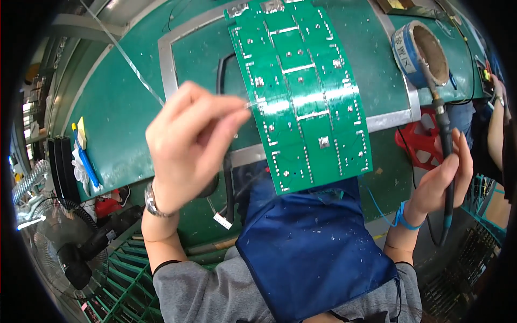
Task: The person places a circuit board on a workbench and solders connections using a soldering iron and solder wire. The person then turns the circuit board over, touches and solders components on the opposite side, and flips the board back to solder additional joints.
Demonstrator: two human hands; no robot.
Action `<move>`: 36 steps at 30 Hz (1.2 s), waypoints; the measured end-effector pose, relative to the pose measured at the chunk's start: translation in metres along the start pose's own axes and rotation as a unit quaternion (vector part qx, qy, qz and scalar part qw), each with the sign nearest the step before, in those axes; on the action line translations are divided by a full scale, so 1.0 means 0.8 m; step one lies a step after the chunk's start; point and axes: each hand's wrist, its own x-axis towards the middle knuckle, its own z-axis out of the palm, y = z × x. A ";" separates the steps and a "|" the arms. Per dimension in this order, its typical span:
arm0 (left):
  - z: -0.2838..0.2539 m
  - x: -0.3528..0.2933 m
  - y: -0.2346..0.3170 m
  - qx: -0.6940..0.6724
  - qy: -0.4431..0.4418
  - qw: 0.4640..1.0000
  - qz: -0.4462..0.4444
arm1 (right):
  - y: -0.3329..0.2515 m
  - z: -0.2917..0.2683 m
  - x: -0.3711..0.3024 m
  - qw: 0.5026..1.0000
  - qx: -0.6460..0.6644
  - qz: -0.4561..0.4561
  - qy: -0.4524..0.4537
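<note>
A long green circuit board point(318, 129) with rows of silvery solder joints lies across a metal frame, its near end over my lap. My left hand point(188, 140) is closed in a pinch at the board's left edge. From its fingertips a short piece of thin silvery wire, seemingly solder wire point(252, 103), reaches that edge. My right hand point(444, 177) grips a dark-handled soldering iron point(444, 129), off to the right of the board. The iron's tip is at the mouth of a round blue-sided holder point(401, 54) with a brown inside.
A green work table point(129, 102) carries the metal frame point(168, 64). A pale strand point(126, 56) runs down from upper left. A white connector on leads point(222, 220) hangs near my left arm. A blue pen-like tool point(86, 161), a fan point(70, 247) and a red stool point(417, 141) surround me.
</note>
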 end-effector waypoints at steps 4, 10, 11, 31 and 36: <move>0.020 0.073 -0.063 -0.111 0.062 0.992 0.014 | 0.014 0.012 0.035 0.968 -0.205 -0.091 -0.108; 0.050 0.138 -0.131 0.010 0.051 0.998 0.018 | 0.014 0.013 0.041 0.992 -0.123 -0.013 -0.031; 0.053 0.139 -0.128 -0.015 -0.015 0.998 -0.061 | 0.015 0.010 0.045 0.988 -0.147 -0.012 -0.047; 0.037 0.168 -0.082 -0.087 -0.079 0.992 0.056 | -0.020 0.022 0.081 0.991 -0.111 -0.046 -0.058; 0.071 0.163 -0.088 -0.025 -0.038 0.989 0.139 | -0.043 0.046 0.091 0.989 -0.085 -0.052 -0.110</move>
